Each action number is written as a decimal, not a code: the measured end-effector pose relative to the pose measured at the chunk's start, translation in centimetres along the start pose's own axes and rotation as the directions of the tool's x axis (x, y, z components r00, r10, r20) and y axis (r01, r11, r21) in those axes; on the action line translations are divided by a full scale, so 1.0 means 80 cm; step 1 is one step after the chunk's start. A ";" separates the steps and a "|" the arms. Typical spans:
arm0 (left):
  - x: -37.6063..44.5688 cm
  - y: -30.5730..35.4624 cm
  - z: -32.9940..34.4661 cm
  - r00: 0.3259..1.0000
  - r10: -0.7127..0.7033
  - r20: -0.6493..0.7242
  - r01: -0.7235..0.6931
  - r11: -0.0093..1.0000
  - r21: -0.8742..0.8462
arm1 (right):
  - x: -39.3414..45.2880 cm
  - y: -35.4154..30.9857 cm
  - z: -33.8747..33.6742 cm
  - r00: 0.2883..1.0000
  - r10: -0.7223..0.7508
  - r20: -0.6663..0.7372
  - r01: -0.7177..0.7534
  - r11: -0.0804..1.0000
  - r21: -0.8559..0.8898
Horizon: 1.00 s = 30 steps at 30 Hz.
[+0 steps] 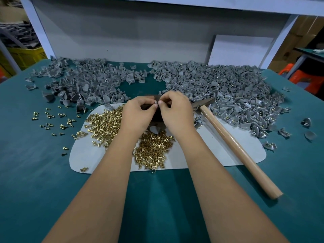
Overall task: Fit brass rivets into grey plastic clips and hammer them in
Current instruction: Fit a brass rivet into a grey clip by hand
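Above the rivets [112,125], both hands' curled fingers [155,105] pinch one small grey clip [155,102].

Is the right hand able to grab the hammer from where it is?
Probably yes. The hammer lies just right of the right hand, its wooden handle bare on top with nothing across it. But the fingers are pinching a small grey clip, so that must be dropped first.

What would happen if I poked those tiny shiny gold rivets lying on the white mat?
The small brass rivets would probably scatter, since they lie loose in a heap on the smooth white mat. Their round bodies suggest they may roll; some strays already lie on the green table. Each looks light, though hard to pinch.
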<state>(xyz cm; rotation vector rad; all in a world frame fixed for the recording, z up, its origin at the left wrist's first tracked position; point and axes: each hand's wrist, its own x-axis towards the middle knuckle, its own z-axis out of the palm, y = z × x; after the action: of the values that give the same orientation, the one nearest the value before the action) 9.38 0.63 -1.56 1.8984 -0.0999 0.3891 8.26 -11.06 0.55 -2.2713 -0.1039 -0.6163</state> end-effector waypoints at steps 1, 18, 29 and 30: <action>0.001 -0.001 0.000 1.000 -0.003 0.003 0.003 1.000 -0.003 | 0.000 -0.001 0.000 1.000 0.008 -0.004 -0.008 1.000 0.007; 0.000 0.002 -0.001 0.999 -0.045 0.015 0.046 0.998 -0.039 | -0.004 -0.010 0.010 0.994 0.063 -0.092 -0.064 0.998 -0.008; -0.001 0.002 -0.001 1.000 -0.022 0.000 0.022 1.000 -0.017 | -0.003 -0.010 0.007 0.993 0.094 -0.069 -0.095 0.995 -0.004; -0.001 0.002 -0.001 1.000 -0.020 0.000 0.020 1.000 -0.020 | -0.002 -0.010 0.006 0.993 0.101 -0.057 -0.101 0.995 0.001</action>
<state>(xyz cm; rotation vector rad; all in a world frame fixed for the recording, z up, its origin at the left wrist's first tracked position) 9.25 0.67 -1.43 1.8786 -0.0838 0.3736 8.10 -10.14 0.67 -2.2436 0.0398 -0.6268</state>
